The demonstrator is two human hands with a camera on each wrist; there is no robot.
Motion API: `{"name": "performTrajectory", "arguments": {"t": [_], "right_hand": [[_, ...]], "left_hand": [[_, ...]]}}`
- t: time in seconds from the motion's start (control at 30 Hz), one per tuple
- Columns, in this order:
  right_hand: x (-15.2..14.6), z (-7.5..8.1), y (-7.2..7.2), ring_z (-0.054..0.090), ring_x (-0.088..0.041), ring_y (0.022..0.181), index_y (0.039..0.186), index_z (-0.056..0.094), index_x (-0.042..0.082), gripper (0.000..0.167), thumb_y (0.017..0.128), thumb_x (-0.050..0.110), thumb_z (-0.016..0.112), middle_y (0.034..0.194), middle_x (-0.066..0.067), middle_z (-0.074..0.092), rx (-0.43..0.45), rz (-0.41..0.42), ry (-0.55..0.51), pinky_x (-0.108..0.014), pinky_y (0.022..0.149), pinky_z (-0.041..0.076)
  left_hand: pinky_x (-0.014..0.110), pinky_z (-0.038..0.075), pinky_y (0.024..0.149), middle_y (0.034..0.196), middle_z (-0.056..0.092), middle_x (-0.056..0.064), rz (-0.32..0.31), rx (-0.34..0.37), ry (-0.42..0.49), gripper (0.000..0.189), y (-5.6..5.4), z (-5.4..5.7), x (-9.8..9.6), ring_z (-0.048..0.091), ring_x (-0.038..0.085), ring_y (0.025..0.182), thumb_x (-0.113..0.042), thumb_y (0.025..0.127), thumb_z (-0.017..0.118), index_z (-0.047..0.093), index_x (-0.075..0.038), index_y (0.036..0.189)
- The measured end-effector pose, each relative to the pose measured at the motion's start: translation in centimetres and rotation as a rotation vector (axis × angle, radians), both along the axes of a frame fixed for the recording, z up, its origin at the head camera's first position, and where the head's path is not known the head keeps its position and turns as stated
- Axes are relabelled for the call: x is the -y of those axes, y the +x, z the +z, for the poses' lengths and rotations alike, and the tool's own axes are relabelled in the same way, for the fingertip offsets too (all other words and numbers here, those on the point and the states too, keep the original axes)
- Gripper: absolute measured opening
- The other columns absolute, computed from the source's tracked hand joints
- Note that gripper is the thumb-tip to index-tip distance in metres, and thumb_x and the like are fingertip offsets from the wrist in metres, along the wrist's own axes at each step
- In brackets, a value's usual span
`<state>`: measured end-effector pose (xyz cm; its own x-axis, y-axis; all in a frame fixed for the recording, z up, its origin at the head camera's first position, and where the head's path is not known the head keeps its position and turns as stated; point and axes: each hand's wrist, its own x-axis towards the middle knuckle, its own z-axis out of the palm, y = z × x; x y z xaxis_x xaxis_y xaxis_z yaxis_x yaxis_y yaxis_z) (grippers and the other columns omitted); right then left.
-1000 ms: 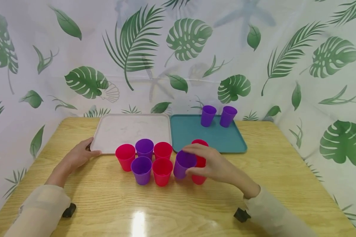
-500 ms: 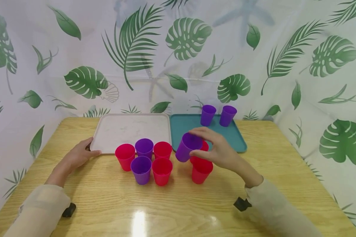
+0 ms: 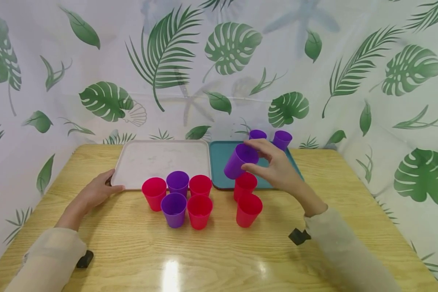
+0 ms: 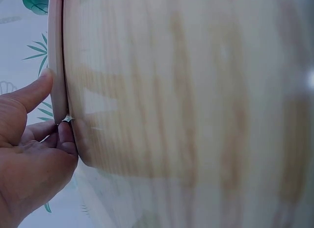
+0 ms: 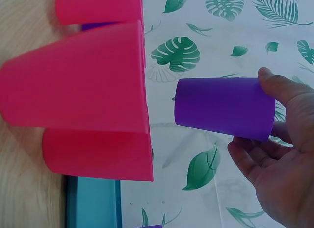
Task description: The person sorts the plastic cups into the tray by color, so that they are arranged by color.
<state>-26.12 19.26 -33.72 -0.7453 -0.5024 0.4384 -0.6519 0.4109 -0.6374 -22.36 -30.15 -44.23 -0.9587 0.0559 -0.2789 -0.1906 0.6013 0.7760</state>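
My right hand (image 3: 277, 168) grips a purple cup (image 3: 237, 162) near its rim, thumb on one side and fingers on the other. The cup is tilted and raised, overlapping the teal tray (image 3: 220, 152) in the head view. Just below it stand two red cups, a farther one (image 3: 243, 188) at the tray's front edge and a nearer one (image 3: 249, 211) on the table. At the front left corner of the white tray (image 3: 160, 160), my left hand (image 3: 98, 186) holds the edge. In the left wrist view its thumb lies on the rim (image 4: 57, 66), with fingers curled at the corner.
Several red and purple cups stand close together before the white tray, among them a red cup (image 3: 154, 195) and a purple cup (image 3: 174, 211). Two purple cups, one (image 3: 257, 134) partly behind my right hand and another (image 3: 282, 139), stand at the teal tray's back. A leaf-patterned cloth hangs behind.
My right hand has lifted the purple cup from among the red cups and carried it away from me and slightly right, over the teal tray. My left hand has stayed put.
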Motion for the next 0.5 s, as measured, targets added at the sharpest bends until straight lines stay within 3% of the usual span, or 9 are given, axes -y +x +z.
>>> {"name": "performTrajectory", "arguments": {"t": [0.23,0.5], "right_hand": [[-0.5,0.6,-1.3,0.058,-0.024,0.113,0.143,0.06,0.002,0.058,0.089,0.007,0.082,0.137,-0.012,0.061,0.027,-0.054,-0.023,-0.018,0.091,0.05],[-1.7,0.6,-3.0,0.059,-0.027,0.112,0.145,0.056,0.001,0.057,0.093,0.007,0.078,0.136,-0.015,0.06,0.068,-0.08,-0.055,-0.017,0.087,0.051]], "left_hand": [[0.066,0.008,0.122,0.165,0.002,0.036,0.001,0.004,-0.012,0.09,0.1,0.2,-0.1,0.005,0.053,0.152,-0.026,0.104,0.063,0.002,0.008,0.16],[0.066,0.008,0.121,0.165,0.003,0.035,0.005,0.004,-0.017,0.089,0.0,0.1,-0.1,0.005,0.053,0.152,-0.025,0.104,0.063,0.002,0.007,0.161]]}}
